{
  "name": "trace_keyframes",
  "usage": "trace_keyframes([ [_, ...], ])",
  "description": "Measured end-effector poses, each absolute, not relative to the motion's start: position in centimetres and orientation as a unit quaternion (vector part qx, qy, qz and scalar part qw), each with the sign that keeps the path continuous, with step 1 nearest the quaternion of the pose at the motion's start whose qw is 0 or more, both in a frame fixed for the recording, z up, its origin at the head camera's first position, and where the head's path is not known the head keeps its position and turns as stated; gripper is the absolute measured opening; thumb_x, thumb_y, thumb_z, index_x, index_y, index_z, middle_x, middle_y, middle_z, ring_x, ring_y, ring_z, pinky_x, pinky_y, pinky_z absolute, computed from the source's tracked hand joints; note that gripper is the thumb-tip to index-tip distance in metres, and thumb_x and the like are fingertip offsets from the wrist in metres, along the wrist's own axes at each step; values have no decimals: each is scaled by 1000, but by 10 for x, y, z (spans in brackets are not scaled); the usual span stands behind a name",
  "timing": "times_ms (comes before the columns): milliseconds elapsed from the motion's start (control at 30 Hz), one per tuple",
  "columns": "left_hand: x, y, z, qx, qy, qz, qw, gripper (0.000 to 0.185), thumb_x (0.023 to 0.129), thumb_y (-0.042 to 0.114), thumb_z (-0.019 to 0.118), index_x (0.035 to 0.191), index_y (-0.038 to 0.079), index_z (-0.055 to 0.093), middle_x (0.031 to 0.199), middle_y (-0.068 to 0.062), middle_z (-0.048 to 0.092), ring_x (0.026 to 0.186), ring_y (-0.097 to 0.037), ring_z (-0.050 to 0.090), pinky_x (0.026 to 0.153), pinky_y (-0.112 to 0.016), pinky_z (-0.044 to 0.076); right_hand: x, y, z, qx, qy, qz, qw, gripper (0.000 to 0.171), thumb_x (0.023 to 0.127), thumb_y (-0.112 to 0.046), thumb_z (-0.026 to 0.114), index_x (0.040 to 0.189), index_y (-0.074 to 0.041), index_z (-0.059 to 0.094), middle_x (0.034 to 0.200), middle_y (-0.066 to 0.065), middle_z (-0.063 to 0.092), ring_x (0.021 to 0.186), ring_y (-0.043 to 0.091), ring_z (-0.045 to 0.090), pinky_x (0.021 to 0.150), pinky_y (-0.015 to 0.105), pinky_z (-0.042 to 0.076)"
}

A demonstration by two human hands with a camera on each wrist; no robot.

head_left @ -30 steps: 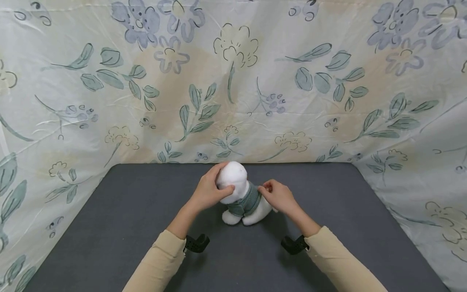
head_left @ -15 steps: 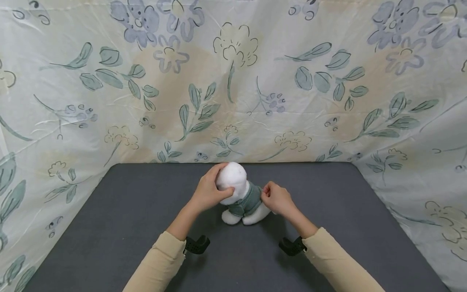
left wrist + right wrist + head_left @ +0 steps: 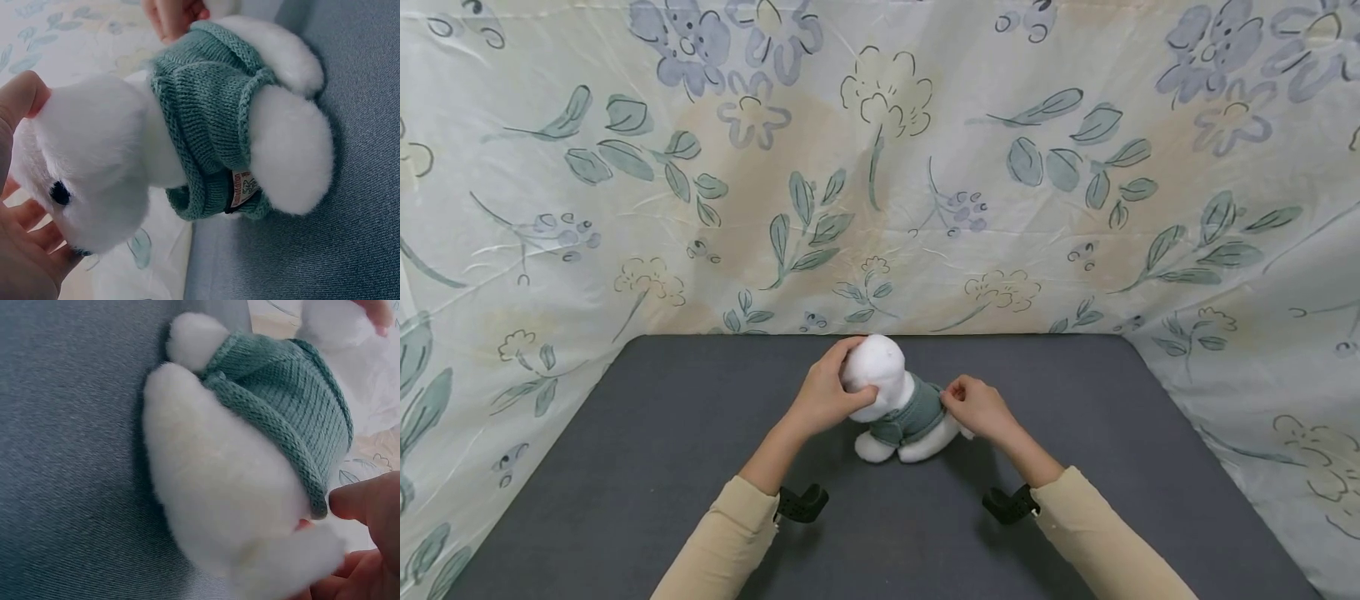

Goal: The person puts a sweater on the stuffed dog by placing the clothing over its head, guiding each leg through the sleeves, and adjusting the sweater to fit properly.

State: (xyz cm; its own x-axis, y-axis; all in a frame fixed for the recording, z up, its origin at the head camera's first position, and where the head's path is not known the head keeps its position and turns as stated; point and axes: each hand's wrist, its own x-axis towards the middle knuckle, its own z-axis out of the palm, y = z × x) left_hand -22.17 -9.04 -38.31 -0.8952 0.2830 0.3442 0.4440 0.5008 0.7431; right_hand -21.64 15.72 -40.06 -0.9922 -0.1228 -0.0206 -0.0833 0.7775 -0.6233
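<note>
Rightward by a touch, the right hand (image 3: pixel 977 408) now pinches the green knitted sweater (image 3: pixel 913 414) hem at the plush dog's (image 3: pixel 895 400) rump; the left hand (image 3: pixel 827 392) grips its head, mid-table (image 3: pixel 662 450).

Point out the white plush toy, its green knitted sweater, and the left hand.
white plush toy (image 3: pixel 877 367), head view, on its head.
green knitted sweater (image 3: pixel 209 119), left wrist view, on its ribbed back.
left hand (image 3: pixel 824 396), head view, on its back.

I see a dark grey counter (image 3: pixel 647 450) under soft, even light, walled behind and at both sides by pale floral cloth (image 3: pixel 880 183).
</note>
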Motion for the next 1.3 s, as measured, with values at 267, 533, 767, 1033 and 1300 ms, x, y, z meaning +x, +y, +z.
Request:
trace_keyframes([
  [267, -219, -90, -384, -225, -864, -441, 96, 67, 75, 19, 72, 134, 17, 42, 129, -4, 49, 104, -23, 55, 77, -41, 49, -234, 154, -396, -48, 944, -322, 49, 29, 92, -31, 52, 77, -8, 61, 65, 1, 52, 54, 13, 44, 54, 26, 36],
  [533, -217, -88, -384, -226, -861, -444, 101, 67, 74, 19, 73, 134, 14, 43, 129, -6, 49, 106, -25, 55, 79, -44, 49, -235, 154, -399, -44, 949, -309, 47, 21, 89, -15, 48, 69, -8, 50, 64, 3, 48, 53, 15, 39, 53, 26, 33],
  [767, -219, -90, -387, -223, -860, -445, 111, 66, 75, 20, 75, 133, 13, 43, 130, -8, 49, 109, -26, 54, 81, -45, 48, -231, 154, -401, -52, 951, -303, 18, 18, 92, -19, 50, 85, -5, 57, 75, 6, 56, 58, 17, 48, 55, 28, 37],
  [1033, -225, -93, -387, -228, -846, -474, 90, 62, 83, 30, 69, 137, 20, 41, 133, -4, 47, 117, -23, 50, 88, -44, 46, -215, 138, -396, -106, 932, -327, -113, 21, 91, -21, 57, 105, -8, 63, 92, 6, 60, 78, 20, 58, 66, 36, 47],
  [1300, -237, -98, -393, -115, -812, -569, 59, 40, 98, 37, 42, 132, 16, 49, 131, -6, 53, 121, -22, 49, 98, -42, 39, -190, 117, -393, -150, 907, -370, -137, 34, 91, -20, 58, 123, -11, 56, 102, 3, 61, 73, 9, 54, 56, 26, 43],
])
